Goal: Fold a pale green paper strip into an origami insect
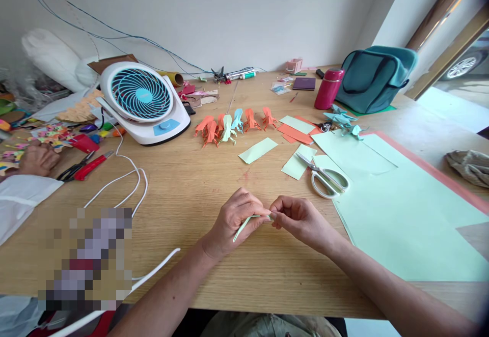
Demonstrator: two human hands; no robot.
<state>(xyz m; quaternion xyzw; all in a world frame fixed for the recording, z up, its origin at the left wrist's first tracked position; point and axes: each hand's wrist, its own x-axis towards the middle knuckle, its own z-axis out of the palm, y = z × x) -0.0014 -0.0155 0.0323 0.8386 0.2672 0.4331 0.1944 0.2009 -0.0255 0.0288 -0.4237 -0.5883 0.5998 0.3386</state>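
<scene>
A narrow folded piece of light green paper (241,228) is pinched between the thumb and fingers of my left hand (240,216). My right hand (300,221) grips the paper's far end between thumb and forefinger, so the fingertips of both hands nearly meet. Most of the paper is hidden behind my fingers. Beyond my hands lie a light green paper strip (259,150) and white-handled scissors (328,179), resting on green sheets. Several folded paper figures in orange, blue and green stand farther back, among them a green figure (227,129).
A white fan (143,100) stands at the left, its white cable curling forward. A co-worker's hand (40,158) is at the far left near red-handled pliers (93,166). Large green sheets (401,225) cover the right side. Behind them are a pink bottle (329,88) and a teal bag (376,80).
</scene>
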